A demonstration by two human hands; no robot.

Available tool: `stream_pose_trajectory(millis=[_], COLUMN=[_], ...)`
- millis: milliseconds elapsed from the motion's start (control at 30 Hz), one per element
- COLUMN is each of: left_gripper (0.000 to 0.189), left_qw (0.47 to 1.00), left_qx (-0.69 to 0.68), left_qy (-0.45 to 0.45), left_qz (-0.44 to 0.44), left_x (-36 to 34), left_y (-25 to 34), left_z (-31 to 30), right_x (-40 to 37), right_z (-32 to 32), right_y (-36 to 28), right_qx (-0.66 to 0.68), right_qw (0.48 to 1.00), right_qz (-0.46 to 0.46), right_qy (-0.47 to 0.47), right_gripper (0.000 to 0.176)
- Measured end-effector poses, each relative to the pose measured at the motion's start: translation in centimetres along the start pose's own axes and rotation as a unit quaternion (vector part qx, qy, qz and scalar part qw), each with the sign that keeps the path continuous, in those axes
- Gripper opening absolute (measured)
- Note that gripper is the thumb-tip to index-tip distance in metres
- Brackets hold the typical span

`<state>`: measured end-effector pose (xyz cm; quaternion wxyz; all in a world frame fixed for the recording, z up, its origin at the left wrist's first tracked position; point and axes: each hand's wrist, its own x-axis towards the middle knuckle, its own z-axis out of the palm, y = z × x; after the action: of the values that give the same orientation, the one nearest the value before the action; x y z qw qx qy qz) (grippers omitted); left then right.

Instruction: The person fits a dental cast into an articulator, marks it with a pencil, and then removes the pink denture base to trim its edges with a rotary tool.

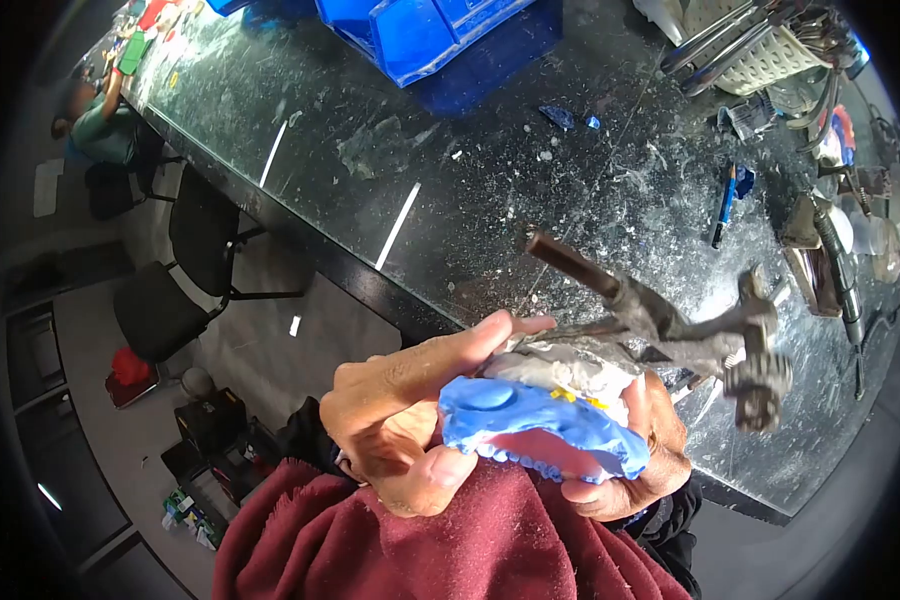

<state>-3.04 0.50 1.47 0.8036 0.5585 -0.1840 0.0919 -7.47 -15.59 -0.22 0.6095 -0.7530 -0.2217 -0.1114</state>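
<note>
Both hands hold a dental cast mounted on a metal articulator, in front of my body. The blue dental cast faces me, with a pink base and a row of blue-tinted teeth along its lower edge. White plaster joins it to the grey articulator, whose arms stick out to the right over the table. My left hand pinches the cast's left end between thumb and fingers. Around the right end wraps my right hand, its thumb under the cast. Some of its fingers are hidden behind.
On the dusty black table lie a blue pencil and a handpiece. Blue bins stand at the back, a white basket of tools at the right. Chairs and another person are at the left.
</note>
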Motion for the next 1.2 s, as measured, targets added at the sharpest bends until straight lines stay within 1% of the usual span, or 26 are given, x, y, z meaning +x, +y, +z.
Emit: stream_pose_trajectory(millis=[67, 100, 167, 200, 233, 267, 300, 333, 367, 400, 467, 500, 567, 667, 800, 867, 1000, 1100, 1167, 1200], left_gripper=[0.050, 0.049, 0.046, 0.045, 0.044, 0.044, 0.044, 0.045, 0.046, 0.046, 0.046, 0.042, 0.037, 0.036, 0.038, 0.037, 0.038, 0.039, 0.038, 0.038], left_qw=[0.995, 0.995, 0.993, 0.995, 0.996, 0.998, 0.998, 0.999, 0.998, 0.998, 0.996, 0.993, 0.988, 0.985, 0.974, 0.976, 0.986, 0.988, 0.986, 0.982], left_qx=[0.056, 0.038, 0.001, -0.005, -0.010, -0.002, 0.007, 0.015, 0.023, 0.026, 0.033, 0.060, 0.095, 0.128, 0.189, 0.193, 0.144, 0.096, 0.084, 0.089], left_qy=[-0.009, 0.011, 0.051, 0.059, 0.068, 0.065, 0.056, 0.047, 0.032, 0.014, -0.021, -0.051, -0.075, -0.066, -0.084, -0.059, 0.060, 0.116, 0.115, 0.102], left_qz=[-0.085, -0.091, -0.104, -0.084, -0.064, -0.017, -0.013, -0.009, -0.047, -0.057, -0.077, -0.084, -0.092, -0.090, -0.088, -0.084, -0.051, -0.044, -0.086, -0.128], left_x=[-0.6, -0.9, -1.4, -1.4, -1.4, -1.1, -1.0, -0.9, -0.7, -0.6, -0.4, -0.5, -0.7, -0.8, -0.7, -0.7, -0.9, -0.7, -0.4, -0.2], left_y=[1.0, 1.1, 1.0, 0.6, 0.2, -0.7, -0.7, -0.7, -0.1, -0.1, 0.0, 0.1, 0.2, 0.4, 0.9, 1.0, 0.0, -0.6, 0.0, 0.8], left_z=[-0.7, -0.5, 0.3, 0.7, 1.1, 1.3, 1.2, 1.1, 0.8, 0.6, 0.2, -0.4, -0.7, -0.5, -0.6, -0.5, 0.7, 1.7, 2.0, 1.8], right_x=[0.5, 0.4, -1.4, -2.2, -2.1, -2.0, -0.7, -0.5, -0.2, 0.1, 0.3, 0.4, 0.3, 0.6, 0.7, 0.7, 0.4, 0.1, -0.2, -0.5], right_z=[-0.6, -0.8, -0.6, -0.4, -0.3, -0.1, 0.6, 0.7, 0.8, 0.9, 0.6, 0.5, 0.4, 0.2, 0.3, 0.4, 0.1, 0.0, 0.3, 0.7], right_y=[-0.1, -0.1, -0.7, -1.0, -0.9, -0.8, -0.2, -0.2, -0.2, -0.3, -0.7, -0.8, -0.9, -0.9, -0.9, -0.9, -1.2, -1.2, -1.0, -0.8], right_qx=[-0.023, -0.038, -0.083, -0.106, -0.090, -0.074, -0.018, -0.004, 0.009, 0.023, 0.019, 0.020, 0.016, 0.014, 0.014, 0.013, 0.004, -0.004, -0.013, -0.020], right_qw=[0.999, 0.999, 0.996, 0.994, 0.996, 0.996, 0.997, 0.996, 0.995, 0.994, 0.996, 0.997, 0.998, 0.998, 0.998, 0.998, 0.998, 0.998, 0.996, 0.994], right_qz=[-0.018, -0.021, 0.003, 0.015, 0.014, 0.011, -0.005, -0.005, -0.006, -0.007, 0.013, 0.021, 0.030, 0.032, 0.031, 0.030, 0.033, 0.032, 0.028, 0.026], right_qy=[-0.023, -0.028, -0.010, -0.001, 0.020, 0.042, 0.075, 0.085, 0.095, 0.105, 0.083, 0.073, 0.058, 0.046, 0.049, 0.052, 0.049, 0.061, 0.088, 0.105], right_gripper=[0.073, 0.072, 0.074, 0.075, 0.071, 0.069, 0.062, 0.062, 0.062, 0.061, 0.066, 0.067, 0.067, 0.068, 0.069, 0.070, 0.071, 0.072, 0.072, 0.073])
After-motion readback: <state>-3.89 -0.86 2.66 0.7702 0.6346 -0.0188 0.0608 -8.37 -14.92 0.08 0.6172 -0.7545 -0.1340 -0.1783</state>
